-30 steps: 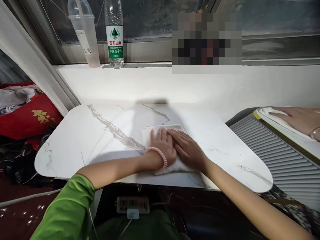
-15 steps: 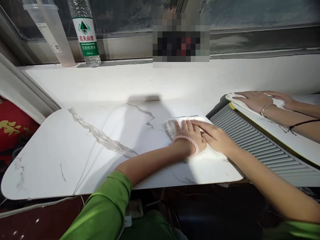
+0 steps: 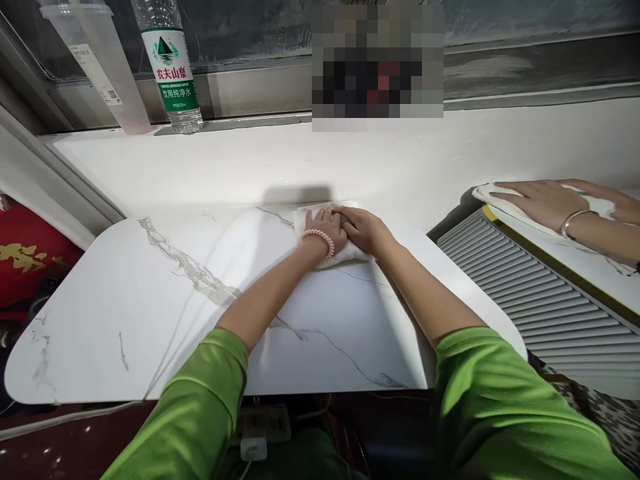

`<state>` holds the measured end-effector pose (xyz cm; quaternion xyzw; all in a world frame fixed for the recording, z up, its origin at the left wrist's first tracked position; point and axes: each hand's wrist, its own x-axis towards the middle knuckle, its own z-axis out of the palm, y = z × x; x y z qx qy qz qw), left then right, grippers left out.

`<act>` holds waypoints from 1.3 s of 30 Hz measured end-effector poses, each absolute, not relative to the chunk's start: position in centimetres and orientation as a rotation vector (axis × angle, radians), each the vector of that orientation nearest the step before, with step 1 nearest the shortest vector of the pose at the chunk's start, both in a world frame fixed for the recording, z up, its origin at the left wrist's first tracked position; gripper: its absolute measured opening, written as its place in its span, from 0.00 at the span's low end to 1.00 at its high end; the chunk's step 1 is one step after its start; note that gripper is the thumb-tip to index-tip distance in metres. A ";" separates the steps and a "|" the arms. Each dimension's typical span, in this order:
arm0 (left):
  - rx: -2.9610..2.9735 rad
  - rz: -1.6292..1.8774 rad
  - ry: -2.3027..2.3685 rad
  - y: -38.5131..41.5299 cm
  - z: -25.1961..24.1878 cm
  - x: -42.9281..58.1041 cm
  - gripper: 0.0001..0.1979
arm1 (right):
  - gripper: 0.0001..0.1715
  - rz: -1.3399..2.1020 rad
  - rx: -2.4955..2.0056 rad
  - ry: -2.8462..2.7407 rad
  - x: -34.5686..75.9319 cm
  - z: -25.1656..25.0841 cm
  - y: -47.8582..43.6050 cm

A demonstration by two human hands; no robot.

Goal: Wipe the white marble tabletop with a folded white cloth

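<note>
A white cloth (image 3: 305, 217) lies at the far edge of a white marble-patterned table top (image 3: 150, 293), close to the wall. My left hand (image 3: 327, 230), with a pink bead bracelet on the wrist, lies flat on the cloth with fingers stretched out. My right hand (image 3: 363, 227) rests flat beside it, partly overlapping my left, also pressing on the cloth. Both arms reach forward in green sleeves.
A green-labelled water bottle (image 3: 170, 67) and a clear plastic cup (image 3: 97, 67) stand on the window ledge. Another person's hands (image 3: 545, 200) press a white cloth on a neighbouring table at right. A grey ribbed panel (image 3: 525, 293) lies between the tables. Red fabric (image 3: 25, 257) at left.
Both my hands slid the cloth first to the right along the near part of the table, then away from me to its far edge by the wall.
</note>
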<state>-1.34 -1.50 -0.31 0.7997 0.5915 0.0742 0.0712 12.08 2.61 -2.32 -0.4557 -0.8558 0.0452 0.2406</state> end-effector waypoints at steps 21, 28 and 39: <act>2.666 0.261 1.589 -23.3 0.2 -9.8 0.30 | 0.34 0.063 -0.964 -2.438 6.3 -2.4 -19.0; 2.591 0.238 1.735 -13.5 0.2 -10.9 0.28 | 0.26 0.110 -1.050 -2.426 3.8 -2.2 -9.1; 2.478 0.245 1.908 -5.6 -0.1 -13.7 0.26 | 0.25 0.153 -1.189 -2.337 -0.8 -2.4 -0.9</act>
